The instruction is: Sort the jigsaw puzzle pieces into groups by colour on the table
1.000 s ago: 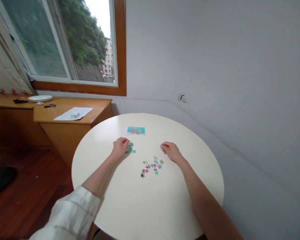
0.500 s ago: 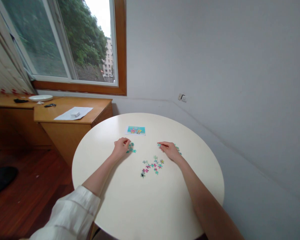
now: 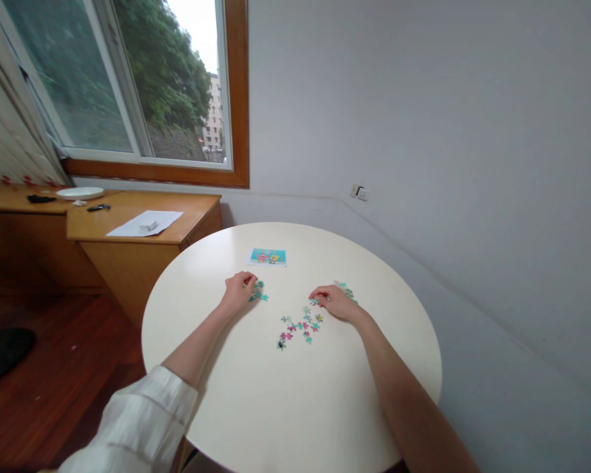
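Observation:
My left hand [image 3: 240, 289] is closed in a pinch at the left edge of a small pile of teal jigsaw pieces [image 3: 261, 291]. What its fingertips hold, if anything, is too small to make out. On the other side, my right hand [image 3: 335, 301] pinches a teal jigsaw piece [image 3: 314, 302] low over the table. Just in front of that hand lies a loose cluster of pink, teal and yellow jigsaw pieces [image 3: 303, 326]. More greenish jigsaw pieces [image 3: 343, 288] lie behind my right hand, which partly covers them.
The round white table [image 3: 276, 407] carries a teal picture card [image 3: 268, 257] towards its far side. At the left stands a wooden desk [image 3: 197, 220] with a white paper [image 3: 132, 226], a small white box and a plate [image 3: 80, 193]. A wall borders the table's right side.
My right hand has come slightly nearer and turned, bringing its piece down close to the central cluster. More of the right-hand pile shows now. My left hand has hardly moved.

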Action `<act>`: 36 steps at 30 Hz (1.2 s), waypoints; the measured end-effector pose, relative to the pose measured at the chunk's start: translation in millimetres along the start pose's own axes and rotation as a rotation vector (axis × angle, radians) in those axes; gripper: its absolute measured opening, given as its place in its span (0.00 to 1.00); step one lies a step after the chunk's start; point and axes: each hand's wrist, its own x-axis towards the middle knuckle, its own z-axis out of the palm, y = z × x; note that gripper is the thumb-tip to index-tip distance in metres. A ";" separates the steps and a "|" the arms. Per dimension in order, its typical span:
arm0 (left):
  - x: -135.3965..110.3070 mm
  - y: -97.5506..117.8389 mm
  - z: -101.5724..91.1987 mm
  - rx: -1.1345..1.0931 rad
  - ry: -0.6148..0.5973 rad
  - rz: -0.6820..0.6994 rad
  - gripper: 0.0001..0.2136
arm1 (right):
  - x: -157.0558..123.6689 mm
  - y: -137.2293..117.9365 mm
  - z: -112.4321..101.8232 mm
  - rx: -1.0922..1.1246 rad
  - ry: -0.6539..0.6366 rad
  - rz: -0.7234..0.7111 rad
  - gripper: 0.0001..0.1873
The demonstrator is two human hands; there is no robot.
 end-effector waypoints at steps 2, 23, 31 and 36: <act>-0.1 -0.1 0.3 0.001 0.001 0.003 0.12 | -2.1 -1.4 -1.9 0.013 -0.009 0.007 0.12; -1.2 -1.2 1.9 -0.028 0.028 0.038 0.12 | -6.6 -4.4 -9.4 -0.196 -0.044 0.085 0.10; -0.9 -1.0 1.0 -0.028 0.038 0.043 0.11 | -3.4 -1.7 -4.4 -0.083 0.004 0.036 0.09; 0.0 -3.4 2.3 -0.042 0.038 0.041 0.11 | -3.1 -7.0 0.4 -0.085 -0.050 -0.115 0.13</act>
